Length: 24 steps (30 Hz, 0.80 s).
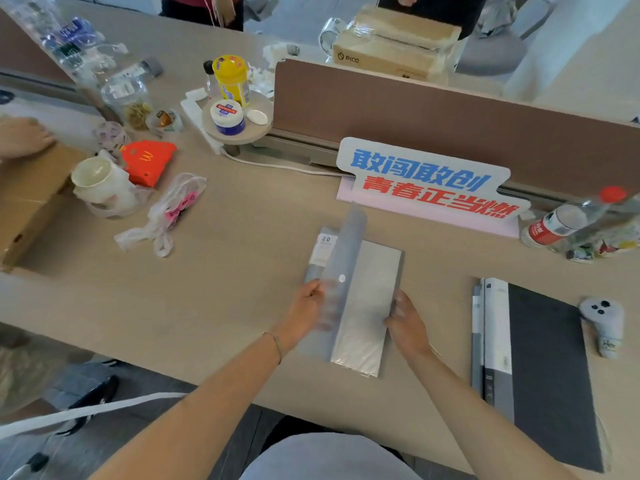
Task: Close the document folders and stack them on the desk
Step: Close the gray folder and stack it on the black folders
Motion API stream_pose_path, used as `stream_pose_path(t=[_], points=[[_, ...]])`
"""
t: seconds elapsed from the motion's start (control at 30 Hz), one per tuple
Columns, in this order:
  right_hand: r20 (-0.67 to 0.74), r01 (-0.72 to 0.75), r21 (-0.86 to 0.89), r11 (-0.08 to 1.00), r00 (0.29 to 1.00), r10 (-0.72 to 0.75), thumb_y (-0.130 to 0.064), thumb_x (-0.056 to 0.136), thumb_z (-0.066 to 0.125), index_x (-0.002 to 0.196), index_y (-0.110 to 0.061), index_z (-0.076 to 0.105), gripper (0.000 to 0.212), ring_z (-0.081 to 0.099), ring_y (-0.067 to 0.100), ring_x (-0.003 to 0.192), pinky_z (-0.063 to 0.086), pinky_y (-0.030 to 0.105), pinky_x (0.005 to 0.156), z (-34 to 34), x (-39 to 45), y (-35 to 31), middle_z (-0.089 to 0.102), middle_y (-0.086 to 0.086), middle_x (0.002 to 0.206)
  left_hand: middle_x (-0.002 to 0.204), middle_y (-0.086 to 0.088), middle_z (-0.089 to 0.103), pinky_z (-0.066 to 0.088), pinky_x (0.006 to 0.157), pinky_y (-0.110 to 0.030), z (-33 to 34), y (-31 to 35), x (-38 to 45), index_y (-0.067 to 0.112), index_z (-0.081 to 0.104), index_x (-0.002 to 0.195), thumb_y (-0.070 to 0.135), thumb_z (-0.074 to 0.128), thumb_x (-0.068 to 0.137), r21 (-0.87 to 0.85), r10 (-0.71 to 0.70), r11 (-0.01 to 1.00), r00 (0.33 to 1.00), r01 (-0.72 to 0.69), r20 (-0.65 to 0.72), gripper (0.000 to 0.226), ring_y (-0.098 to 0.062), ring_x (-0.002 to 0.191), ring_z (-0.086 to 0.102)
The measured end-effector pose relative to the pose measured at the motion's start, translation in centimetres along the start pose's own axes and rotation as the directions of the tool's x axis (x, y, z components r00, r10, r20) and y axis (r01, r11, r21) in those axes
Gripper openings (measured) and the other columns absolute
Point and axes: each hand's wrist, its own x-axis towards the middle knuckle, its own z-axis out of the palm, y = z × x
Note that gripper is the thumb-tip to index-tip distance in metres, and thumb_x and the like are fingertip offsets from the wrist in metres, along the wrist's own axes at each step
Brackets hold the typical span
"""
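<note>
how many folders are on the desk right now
2 for certain. A translucent grey folder lies at the centre, its cover lifted by the left hand while the right hand steadies its edge. A dark folder lies to the right, with layered edges that may hide more beneath.

Yellow jar (231, 79), red box (148, 161), white cup (95, 180), water bottle (571, 218), big sign (429, 183), brown box (29, 199).

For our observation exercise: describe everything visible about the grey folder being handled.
The folder is translucent grey plastic, lying lengthwise on the desk. Its cover is swung up, half open, with a white snap. A label reads 20. The left hand lifts the cover; the right hand steadies the right edge.
</note>
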Motion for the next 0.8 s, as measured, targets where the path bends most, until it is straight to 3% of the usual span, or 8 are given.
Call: stream_pose_path(t=[0.13, 0.23, 0.33, 0.4, 0.47, 0.63, 0.73, 0.8], points=[[-0.045, -0.035, 0.077, 0.996, 0.998, 0.039, -0.005, 0.081, 0.062, 0.149, -0.031, 0.039, 0.076, 0.058, 0.019, 0.118, 0.043, 0.032, 0.098, -1.2, -1.5, -0.7, 0.054, -0.012, 0.126, 0.097, -0.002, 0.064, 0.058, 0.070, -0.037, 3.7, -1.5, 0.6, 0.035, 0.071, 0.111, 0.033, 0.045, 0.104, 0.191, 0.047, 0.980, 0.999, -0.049, 0.013, 0.026, -0.022, 0.082, 0.064], [-0.063, -0.047, 0.104, 0.993, 0.997, 0.054, -0.006, 0.085, 0.059, 0.153, -0.030, 0.035, 0.076, 0.056, -0.001, 0.092, 0.042, 0.028, 0.092, -2.5, -2.5, -0.9, 0.053, -0.012, 0.119, 0.099, 0.004, 0.070, 0.059, 0.073, -0.032, 5.5, -2.2, 0.7, 0.030, 0.065, 0.128, 0.040, 0.059, 0.096, 0.386, 0.090, 0.919, 0.996, -0.081, -0.005, 0.034, -0.012, 0.079, 0.067], [-0.112, -0.021, 0.101, 0.995, 0.993, 0.033, -0.004, 0.085, 0.056, 0.151, -0.028, 0.039, 0.072, 0.058, 0.002, 0.086, 0.045, 0.027, 0.083, -3.2, -2.8, -1.2, 0.057, -0.019, 0.103, 0.121, 0.002, 0.071, 0.056, 0.088, -0.029, 7.1, -2.5, 0.6, 0.034, 0.061, 0.132, 0.052, 0.066, 0.085, 0.541, 0.109, 0.836, 0.994, -0.096, 0.008, 0.051, -0.014, 0.103, 0.070], [-0.134, 0.010, 0.093, 0.996, 0.991, 0.002, -0.005, 0.086, 0.054, 0.151, -0.027, 0.039, 0.070, 0.062, 0.010, 0.092, 0.050, 0.031, 0.088, -3.3, -2.7, -1.4, 0.060, -0.009, 0.128, 0.127, 0.003, 0.070, 0.050, 0.097, -0.029, 7.6, -2.5, 0.7, 0.035, 0.058, 0.136, 0.054, 0.065, 0.086, 0.641, 0.133, 0.762, 0.991, -0.097, -0.007, 0.054, -0.017, 0.113, 0.068], [-0.140, 0.054, 0.074, 0.996, 0.989, -0.043, -0.009, 0.087, 0.051, 0.151, -0.028, 0.038, 0.069, 0.060, 0.014, 0.107, 0.049, 0.036, 0.099, -3.2, -2.5, -1.8, 0.049, -0.007, 0.147, 0.130, 0.003, 0.068, 0.047, 0.098, -0.029, 7.4, -2.5, 1.0, 0.034, 0.056, 0.138, 0.049, 0.062, 0.089, 0.660, 0.145, 0.745, 0.989, -0.092, -0.025, 0.051, -0.019, 0.118, 0.065], [-0.093, 0.146, -0.017, 0.989, 0.985, -0.147, -0.017, 0.085, 0.060, 0.148, -0.030, 0.042, 0.067, 0.051, 0.015, 0.131, 0.042, 0.038, 0.111, -2.3, -1.3, -2.8, 0.048, -0.008, 0.150, 0.131, -0.001, 0.068, 0.048, 0.096, -0.031, 3.7, -2.4, 2.4, 0.029, 0.059, 0.133, 0.028, 0.055, 0.095, 0.667, 0.180, 0.743, 0.976, -0.052, -0.124, 0.038, -0.021, 0.117, 0.064], [0.018, 0.119, -0.106, 0.987, 0.993, -0.118, -0.010, 0.087, 0.058, 0.150, -0.026, 0.041, 0.067, 0.045, 0.016, 0.138, 0.035, 0.029, 0.113, -1.4, -0.2, -2.2, 0.046, -0.004, 0.153, 0.134, -0.006, 0.062, 0.046, 0.092, -0.032, 1.3, -2.2, 3.3, 0.023, 0.060, 0.135, 0.018, 0.055, 0.094, 0.696, 0.240, 0.717, 0.945, -0.020, -0.220, 0.042, -0.027, 0.118, 0.059], [0.061, 0.086, -0.147, 0.985, 0.995, -0.078, -0.010, 0.088, 0.057, 0.151, -0.024, 0.041, 0.067, 0.046, 0.015, 0.137, 0.033, 0.020, 0.105, -1.0, 0.3, -1.8, 0.047, -0.003, 0.152, 0.138, -0.009, 0.056, 0.047, 0.095, -0.036, 0.2, -2.0, 4.0, 0.019, 0.058, 0.139, 0.014, 0.056, 0.092, 0.707, 0.257, 0.707, 0.928, 0.010, -0.271, 0.047, -0.031, 0.122, 0.054]])
